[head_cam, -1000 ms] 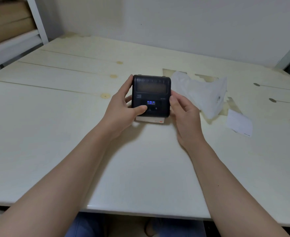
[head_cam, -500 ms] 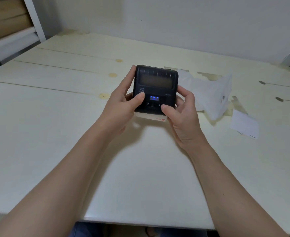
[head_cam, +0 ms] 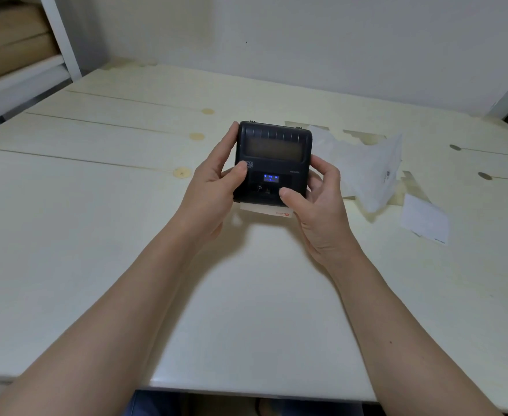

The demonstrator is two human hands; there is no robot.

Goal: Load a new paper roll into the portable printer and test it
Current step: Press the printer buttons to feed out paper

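A black portable printer [head_cam: 273, 151] is held above the white table [head_cam: 97, 235], lid closed, its small blue display lit. A strip of white paper [head_cam: 266, 210] with a red mark sticks out of its near edge. My left hand [head_cam: 213, 190] grips the printer's left side, thumb resting on the front face. My right hand [head_cam: 318, 202] holds the right side, with its thumb on the button area near the lower right of the panel.
A crumpled white plastic bag [head_cam: 366, 172] lies on the table right of the printer. A loose white paper slip [head_cam: 425, 219] lies further right. Shelving with brown boxes [head_cam: 10, 46] stands at the far left. The wall runs behind the table.
The printer has been lifted off the table and tilted toward me. My right hand moved from beside it to gripping it, thumb now on the buttons; my left thumb moved up off them.
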